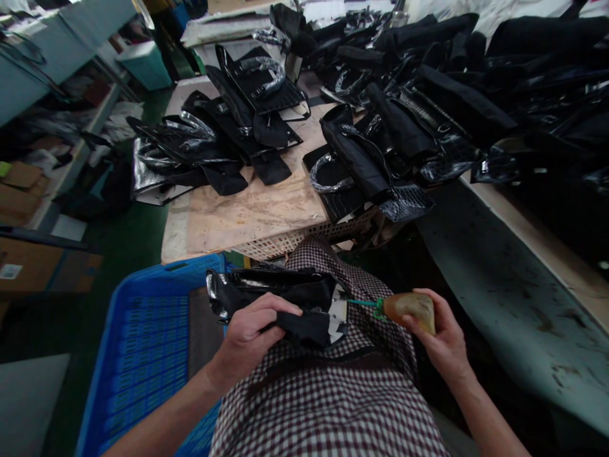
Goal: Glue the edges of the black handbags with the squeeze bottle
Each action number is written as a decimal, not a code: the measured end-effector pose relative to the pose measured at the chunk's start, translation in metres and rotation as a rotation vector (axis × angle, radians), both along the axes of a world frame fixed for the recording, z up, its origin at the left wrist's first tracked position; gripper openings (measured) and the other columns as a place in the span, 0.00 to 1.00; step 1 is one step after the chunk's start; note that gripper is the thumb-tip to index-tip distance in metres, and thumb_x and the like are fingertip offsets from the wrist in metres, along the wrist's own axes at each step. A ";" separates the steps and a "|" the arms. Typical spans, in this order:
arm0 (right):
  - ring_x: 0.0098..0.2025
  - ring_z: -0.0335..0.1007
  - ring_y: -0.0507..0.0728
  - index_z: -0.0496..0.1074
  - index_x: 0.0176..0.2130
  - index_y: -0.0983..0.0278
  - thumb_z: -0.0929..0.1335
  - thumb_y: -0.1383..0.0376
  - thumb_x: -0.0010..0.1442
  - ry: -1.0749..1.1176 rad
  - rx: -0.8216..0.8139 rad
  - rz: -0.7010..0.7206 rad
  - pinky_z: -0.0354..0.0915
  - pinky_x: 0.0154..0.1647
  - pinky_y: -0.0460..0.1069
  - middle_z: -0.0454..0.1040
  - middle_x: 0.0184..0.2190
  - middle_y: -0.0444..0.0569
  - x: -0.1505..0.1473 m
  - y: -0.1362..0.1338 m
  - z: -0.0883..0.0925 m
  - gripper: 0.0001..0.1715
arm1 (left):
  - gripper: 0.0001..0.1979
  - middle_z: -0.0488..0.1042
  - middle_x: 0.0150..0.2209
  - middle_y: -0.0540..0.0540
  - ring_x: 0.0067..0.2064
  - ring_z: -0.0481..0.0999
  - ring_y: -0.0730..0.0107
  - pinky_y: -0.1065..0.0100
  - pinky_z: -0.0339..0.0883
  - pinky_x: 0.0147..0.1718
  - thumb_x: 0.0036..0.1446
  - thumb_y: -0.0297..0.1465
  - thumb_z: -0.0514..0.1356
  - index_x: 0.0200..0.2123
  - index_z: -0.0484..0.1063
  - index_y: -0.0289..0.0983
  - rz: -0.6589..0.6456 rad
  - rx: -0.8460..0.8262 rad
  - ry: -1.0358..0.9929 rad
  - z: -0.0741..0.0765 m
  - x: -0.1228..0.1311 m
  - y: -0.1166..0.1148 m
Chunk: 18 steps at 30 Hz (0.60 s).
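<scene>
While left grip [254, 329] pinches matte black fabric [308, 327], right grip [446, 343] clasps bulbous amber bottle [398, 306].

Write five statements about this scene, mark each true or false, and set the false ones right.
1. The right hand holds a brownish bottle. True.
2. The left hand rests on the blue crate. False: it grips a black item above the lap.
3. The bottle's thin green nozzle points toward the black item's pale end. True.
4. The cloth over the lap is plain white. False: it is checked, dark and light.
5. The blue crate stands to the person's left. True.
</scene>
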State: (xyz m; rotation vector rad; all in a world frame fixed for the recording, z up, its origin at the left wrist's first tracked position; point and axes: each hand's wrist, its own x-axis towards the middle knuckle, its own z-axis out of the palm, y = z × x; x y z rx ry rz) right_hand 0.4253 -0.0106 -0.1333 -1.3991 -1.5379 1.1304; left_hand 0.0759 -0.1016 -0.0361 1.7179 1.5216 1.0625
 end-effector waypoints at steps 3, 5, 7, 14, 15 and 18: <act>0.41 0.75 0.63 0.68 0.53 0.58 0.77 0.50 0.55 -0.006 -0.012 0.006 0.74 0.41 0.54 0.75 0.45 0.51 0.000 -0.001 0.001 0.31 | 0.08 0.83 0.38 0.43 0.40 0.82 0.65 0.69 0.78 0.41 0.61 0.21 0.61 0.37 0.81 0.36 -0.004 -0.005 0.000 -0.001 0.000 0.000; 0.41 0.75 0.63 0.69 0.53 0.57 0.77 0.51 0.56 -0.026 -0.016 0.027 0.74 0.41 0.53 0.75 0.44 0.50 0.002 -0.002 0.003 0.30 | 0.09 0.83 0.38 0.43 0.41 0.82 0.65 0.69 0.77 0.42 0.60 0.21 0.61 0.37 0.81 0.36 -0.014 0.001 -0.002 -0.001 0.000 0.000; 0.41 0.74 0.62 0.70 0.53 0.57 0.77 0.52 0.56 -0.052 -0.018 0.067 0.74 0.41 0.52 0.75 0.44 0.49 0.004 -0.003 0.006 0.28 | 0.10 0.83 0.38 0.44 0.41 0.82 0.66 0.71 0.77 0.42 0.60 0.19 0.61 0.37 0.81 0.36 -0.018 0.011 0.003 -0.001 0.001 0.001; 0.45 0.75 0.63 0.73 0.51 0.57 0.76 0.51 0.55 -0.066 -0.143 0.067 0.74 0.44 0.52 0.77 0.45 0.48 0.009 -0.009 0.010 0.27 | 0.08 0.82 0.39 0.43 0.42 0.82 0.65 0.70 0.78 0.42 0.61 0.20 0.61 0.38 0.80 0.35 -0.040 0.040 -0.016 0.001 0.004 -0.007; 0.44 0.76 0.64 0.73 0.50 0.58 0.76 0.50 0.55 -0.066 -0.172 0.033 0.74 0.42 0.52 0.77 0.45 0.49 0.009 -0.010 0.010 0.28 | 0.08 0.82 0.39 0.43 0.42 0.82 0.64 0.69 0.78 0.42 0.61 0.20 0.61 0.38 0.80 0.35 -0.041 0.046 -0.017 0.001 0.004 -0.010; 0.39 0.76 0.65 0.73 0.51 0.59 0.75 0.47 0.55 -0.040 -0.272 -0.076 0.74 0.26 0.50 0.78 0.43 0.50 0.010 -0.017 0.011 0.30 | 0.07 0.82 0.39 0.42 0.43 0.82 0.62 0.66 0.79 0.42 0.63 0.22 0.61 0.39 0.80 0.36 -0.051 0.060 -0.010 -0.001 0.005 -0.021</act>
